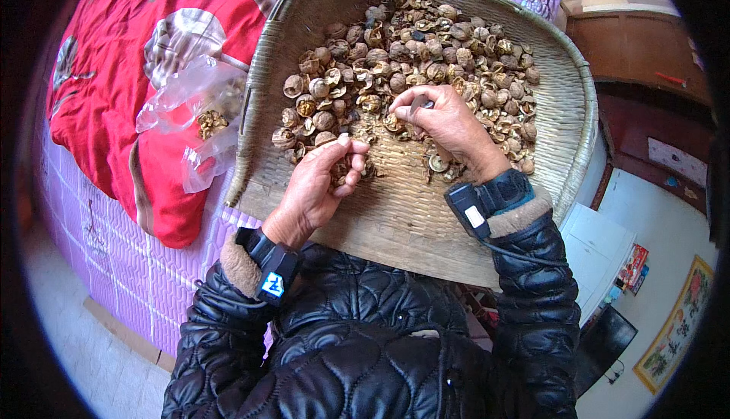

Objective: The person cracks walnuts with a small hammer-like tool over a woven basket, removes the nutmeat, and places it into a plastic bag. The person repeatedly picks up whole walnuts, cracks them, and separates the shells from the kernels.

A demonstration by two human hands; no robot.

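A large woven basket tray (572,99) lies across my lap, with many walnuts (323,121) and cracked shells heaped over its far and middle part. Over the near left edge of the heap is my left hand (315,179), its fingers curled and thumb meeting the forefinger. Brown bits show by its fingers; whether they are in the hand or lie behind it is unclear. My right hand (452,126) is closed around a small dark metal tool, blade-like in shape (419,104), above the shells in the middle. Its full shape is hidden by the fingers. The hands are apart.
Left of the tray, a clear plastic bag (217,111) with walnut kernels (211,123) rests on a red patterned quilt (114,107). Purple bedding (114,244) spreads beneath. At the right are a white cabinet (597,248), a dark screen (608,343) and a framed picture (675,326).
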